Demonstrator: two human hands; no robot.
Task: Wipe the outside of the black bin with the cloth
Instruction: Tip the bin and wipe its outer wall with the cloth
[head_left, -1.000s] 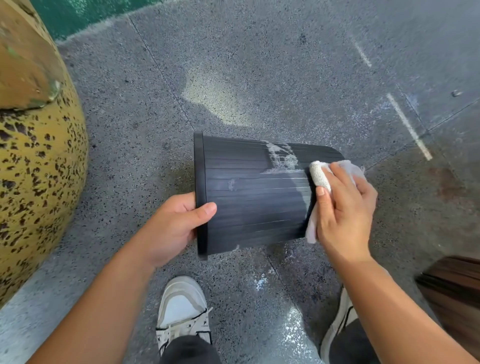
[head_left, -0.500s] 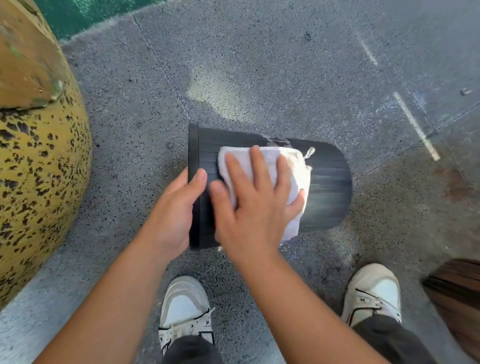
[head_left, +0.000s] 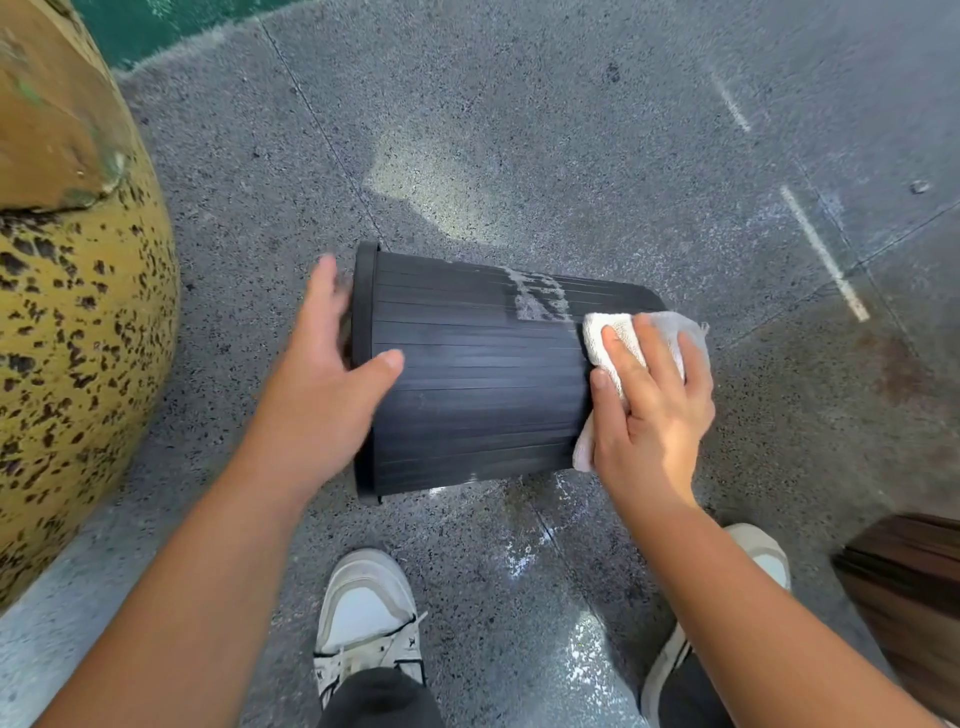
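Bright daylight, soft shadows, wide-angle bending at edges, left hand (head_left: 317, 384) slightly motion-blurred.

The cloth (head_left: 641, 332) lies mostly hidden under the right hand (head_left: 649, 410).

I see a black bin (head_left: 478, 379) of matt, ribbed plastic with a pale chalky smear on its far side. The white cloth (head_left: 618, 332) at its right end looks like nubbly terry. The floor (head_left: 571, 130) is speckled grey stone, rough, with wet glossy patches nearby.
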